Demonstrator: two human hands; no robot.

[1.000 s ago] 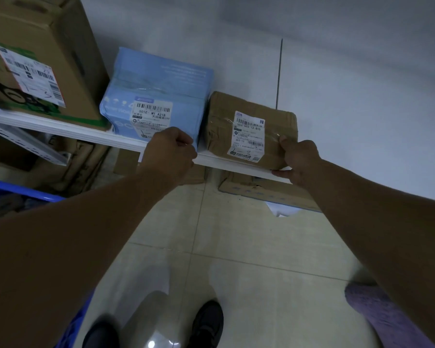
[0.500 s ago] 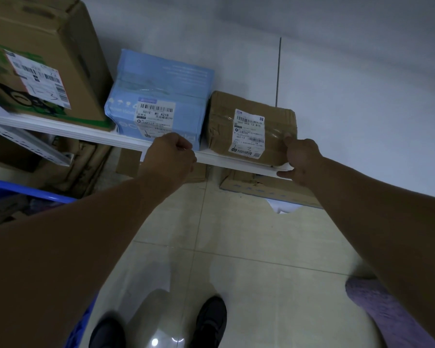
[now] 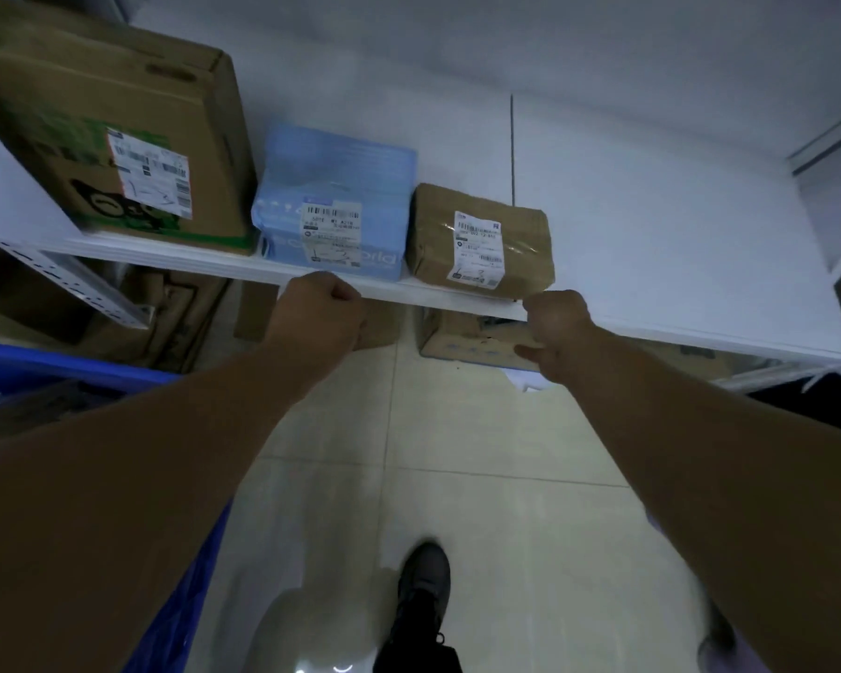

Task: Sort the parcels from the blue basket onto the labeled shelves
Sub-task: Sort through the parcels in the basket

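Observation:
A small brown parcel (image 3: 479, 240) with a white label stands on the white shelf (image 3: 651, 264), right of a light blue parcel (image 3: 333, 221) and a large brown carton (image 3: 117, 138). My left hand (image 3: 319, 313) is a closed fist just in front of the shelf edge, below the blue parcel, holding nothing. My right hand (image 3: 557, 327) is curled shut just below and in front of the brown parcel's right corner, apart from it. The blue basket (image 3: 69, 366) shows at the left, mostly hidden behind my left arm.
Cardboard boxes (image 3: 477, 340) lie on the floor under the shelf. More brown cartons (image 3: 166, 313) fill the lower left level. The shelf's right half is bare white board. My shoe (image 3: 421, 604) stands on the pale tiled floor.
My right hand has let go of the brown parcel and drawn back below the shelf edge. Both hands pulled away from the shelf, and the view has shifted back and to the right.

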